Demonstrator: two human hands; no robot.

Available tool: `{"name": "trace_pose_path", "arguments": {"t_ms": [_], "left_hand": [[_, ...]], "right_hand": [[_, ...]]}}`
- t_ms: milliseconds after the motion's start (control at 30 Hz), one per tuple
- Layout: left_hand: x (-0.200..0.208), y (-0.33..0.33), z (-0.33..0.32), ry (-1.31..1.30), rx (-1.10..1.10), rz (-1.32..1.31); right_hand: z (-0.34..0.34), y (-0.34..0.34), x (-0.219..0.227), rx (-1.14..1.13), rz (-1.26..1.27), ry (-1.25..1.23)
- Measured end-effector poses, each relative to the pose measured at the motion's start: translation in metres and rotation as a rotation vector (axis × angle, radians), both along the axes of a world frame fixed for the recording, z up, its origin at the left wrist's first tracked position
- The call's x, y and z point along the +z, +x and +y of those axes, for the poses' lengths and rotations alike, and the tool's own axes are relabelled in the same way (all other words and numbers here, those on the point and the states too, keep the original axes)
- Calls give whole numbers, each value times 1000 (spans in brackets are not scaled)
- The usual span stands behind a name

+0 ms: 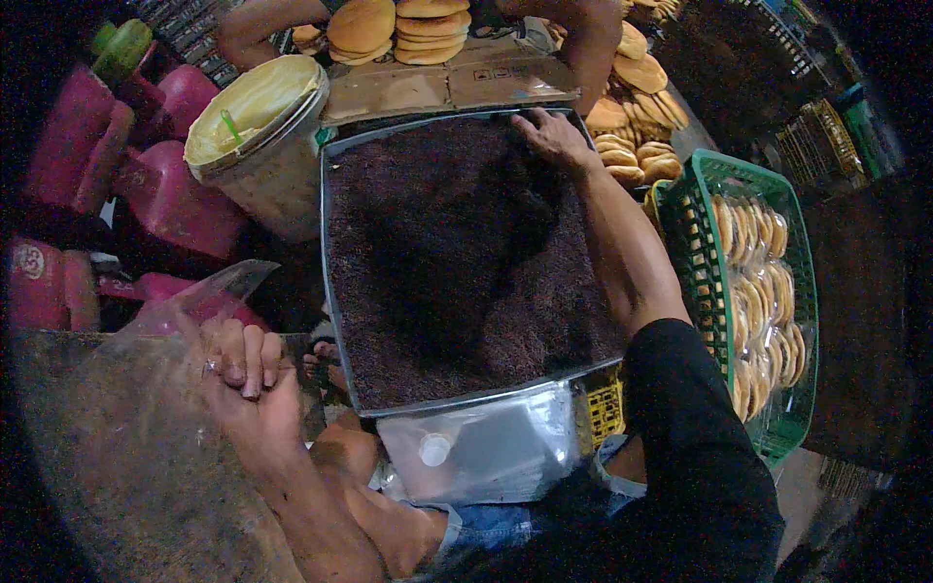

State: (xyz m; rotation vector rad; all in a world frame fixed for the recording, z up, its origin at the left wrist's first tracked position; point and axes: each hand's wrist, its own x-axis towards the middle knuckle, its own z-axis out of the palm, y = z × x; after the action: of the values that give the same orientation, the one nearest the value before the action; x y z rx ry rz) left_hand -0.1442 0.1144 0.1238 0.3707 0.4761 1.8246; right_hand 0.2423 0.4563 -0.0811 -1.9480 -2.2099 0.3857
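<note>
The left hand (255, 374) clutches a clear plastic bag (225, 291); the right hand (556, 141), dimly lit, seems to rest loosely over the far rim of the tray (466, 399) between them. Leaning harder there could spill its dark granules (428, 262).

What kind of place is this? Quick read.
Likely a small bakery or bread-packing workspace: stacked round buns, a big bucket of pale yellow spread, and a green basket holding clear-wrapped breads.
</note>
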Motion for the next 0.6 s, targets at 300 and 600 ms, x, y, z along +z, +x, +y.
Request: {"name": "trace_pose_path", "arguments": {"t_ms": [300, 600], "left_hand": [[-5, 8, 12, 29, -59, -51], [-7, -7, -13, 0, 71, -126]], "right_hand": [[-28, -19, 7, 240, 103, 174], [-51, -139, 79, 239, -57, 191]]}}
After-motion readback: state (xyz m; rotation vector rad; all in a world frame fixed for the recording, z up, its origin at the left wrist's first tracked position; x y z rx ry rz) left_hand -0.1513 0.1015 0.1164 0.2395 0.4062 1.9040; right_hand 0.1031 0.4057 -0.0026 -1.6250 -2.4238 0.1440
